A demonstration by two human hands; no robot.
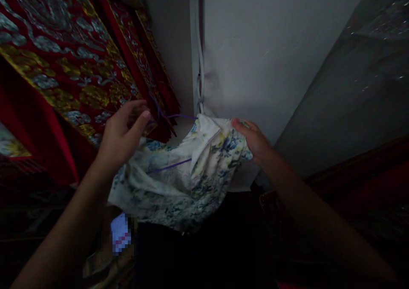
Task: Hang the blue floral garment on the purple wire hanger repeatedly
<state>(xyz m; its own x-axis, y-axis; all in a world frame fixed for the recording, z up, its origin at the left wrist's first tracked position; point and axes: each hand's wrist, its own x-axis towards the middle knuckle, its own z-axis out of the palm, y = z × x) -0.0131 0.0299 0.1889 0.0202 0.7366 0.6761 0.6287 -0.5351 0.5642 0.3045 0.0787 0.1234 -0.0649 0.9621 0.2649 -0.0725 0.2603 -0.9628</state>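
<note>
The top (214, 169) was held up in front of the body, between the two hands, its long axis slanting from lower left to upper right (as seen from the head). No bench carried it. The right hand (255, 140) was the nearer one, already on it: fingers grasping the upper right edge of the top, thumb over the cloth. From those fingers the top lay left and down.

The left hand (123, 129) was over the opposite end, its fingers curled just beside the hook of the purple hanger (180, 115); whether they gripped it, cannot tell (too dark there). From the left fingers most of the top lay right and below. The hanger sat partly inside the top: one arm ran from the hook rightward to the upper edge, and its lower bar crossed the open neck, tilted up to the right. The wall (255, 59) was behind, red embroidered cloth (67, 67) up and left, past the left hand.
</note>
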